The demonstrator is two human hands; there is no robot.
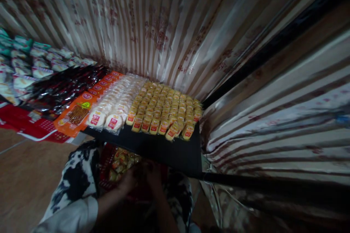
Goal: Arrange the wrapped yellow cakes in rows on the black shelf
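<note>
Reaching into a red bag of small yellow packets (pixel 116 165) at lower centre, the left hand (pixel 128 182) and right hand (pixel 153 178) meet. Darkness hides their fingers; cannot tell the grip. Above lie rows of yellow snack packs (pixel 164 111) on a black board (pixel 164 149).

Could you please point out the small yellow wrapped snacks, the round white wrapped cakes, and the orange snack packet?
small yellow wrapped snacks (pixel 164 111), head view, middle of the block.
round white wrapped cakes (pixel 96 118), head view, front-left cake.
orange snack packet (pixel 76 114), head view, its centre.
</note>
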